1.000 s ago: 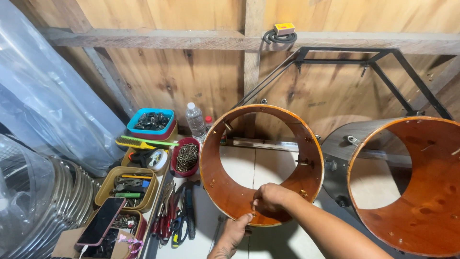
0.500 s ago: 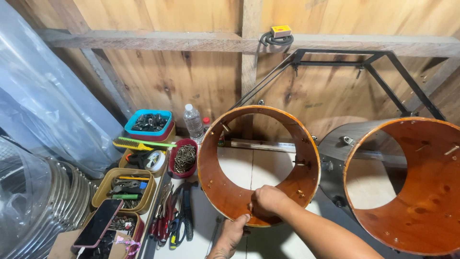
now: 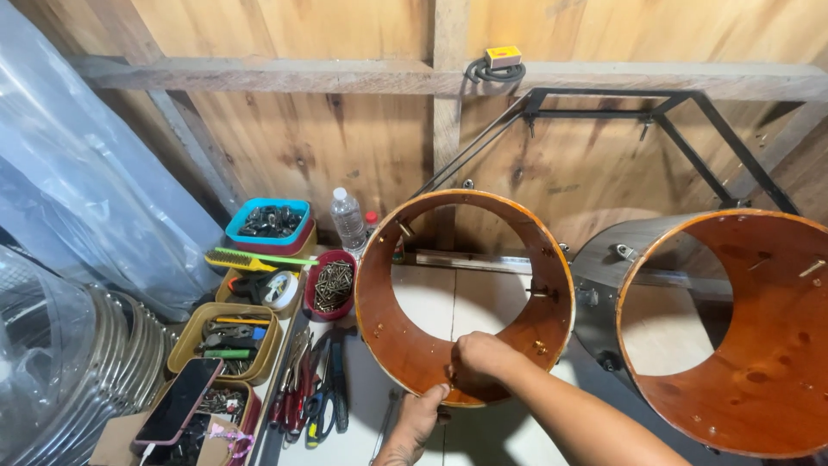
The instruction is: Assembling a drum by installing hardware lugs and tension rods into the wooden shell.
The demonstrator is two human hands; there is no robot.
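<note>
My right hand reaches inside the wooden drum shell, fingers curled and pressed against its lower inner wall; I cannot tell whether they pinch anything. My left hand grips the shell's bottom edge from outside, thumb up on the rim. The shell stands on its side on the white bench. Right of the shell sits a bigger drum, left of it a red bowl of screws and pliers
</note>
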